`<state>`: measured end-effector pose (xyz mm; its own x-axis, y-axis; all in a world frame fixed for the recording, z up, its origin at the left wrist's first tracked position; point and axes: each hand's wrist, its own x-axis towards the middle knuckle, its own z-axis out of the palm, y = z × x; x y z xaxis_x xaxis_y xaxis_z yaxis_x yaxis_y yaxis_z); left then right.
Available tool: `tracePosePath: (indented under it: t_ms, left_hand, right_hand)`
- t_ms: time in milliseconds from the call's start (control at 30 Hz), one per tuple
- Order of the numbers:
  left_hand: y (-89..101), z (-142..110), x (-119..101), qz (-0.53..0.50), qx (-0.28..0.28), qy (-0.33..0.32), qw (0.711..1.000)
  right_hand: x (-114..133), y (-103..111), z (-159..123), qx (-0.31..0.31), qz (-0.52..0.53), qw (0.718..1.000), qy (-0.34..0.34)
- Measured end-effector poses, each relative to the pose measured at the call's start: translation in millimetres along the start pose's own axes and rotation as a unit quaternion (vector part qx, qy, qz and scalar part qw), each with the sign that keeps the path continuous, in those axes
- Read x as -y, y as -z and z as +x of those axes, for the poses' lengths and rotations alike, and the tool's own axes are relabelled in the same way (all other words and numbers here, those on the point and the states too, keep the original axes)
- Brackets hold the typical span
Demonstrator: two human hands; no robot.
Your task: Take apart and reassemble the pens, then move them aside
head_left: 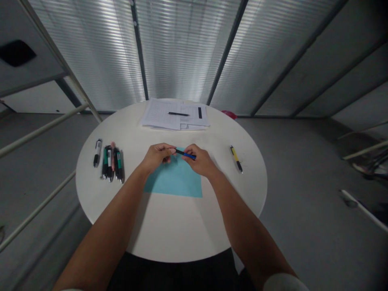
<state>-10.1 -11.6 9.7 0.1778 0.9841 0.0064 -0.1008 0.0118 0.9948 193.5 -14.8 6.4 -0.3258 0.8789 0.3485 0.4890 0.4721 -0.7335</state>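
A blue and black pen (185, 154) is stretched between my two hands above a light blue sheet of paper (174, 182). My left hand (159, 155) pinches its black end between thumb and fingers. At the blue end, my right hand (197, 159) grips the pen with bent fingers. The sheet lies flat on the round white table (178, 234), its far part partly covered by my hands.
Several pens (112, 163) lie side by side at the left. A yellow and black pen (236, 159) rests at the right. Printed papers (160, 115) with a black pen (178, 114) on top occupy the far edge. A metal frame (45, 129) stands left of the table.
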Motion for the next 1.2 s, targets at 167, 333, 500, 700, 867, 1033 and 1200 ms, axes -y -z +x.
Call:
tracePosePath:
  t_ms: [167,333,500,700,867,1033,1200]
  left_hand:
    - [0.7,1.5,3.9,-0.023,0.012,0.004,1.000]
    - [0.6,0.6,3.2,-0.013,0.026,0.005,1.000]
    - [1.2,-0.3,1.4,0.009,0.022,0.009,1.000]
    - [0.0,2.0,2.8,-0.025,0.028,0.019,0.999]
    - [-0.9,2.7,3.7,-0.078,0.034,0.022,0.996]
    - [-1.4,2.1,2.5,-0.113,0.036,0.029,0.992]
    - [-1.5,2.3,3.3,-0.108,0.020,0.017,0.994]
  right_hand:
    - [-2.4,-4.9,-1.2,0.019,0.038,0.999,-0.027]
    - [1.3,-4.6,-2.1,0.040,0.025,0.999,-0.015]
    - [2.9,-4.4,-0.9,0.016,0.016,1.000,-0.018]
    - [0.5,-3.3,0.8,0.021,0.063,0.998,-0.011]
    - [2.1,-3.1,1.2,0.015,0.066,0.998,-0.014]
    - [2.1,-6.8,0.3,0.006,0.082,0.996,-0.018]
    - [0.5,-11.2,0.3,-0.026,0.066,0.997,-0.016]
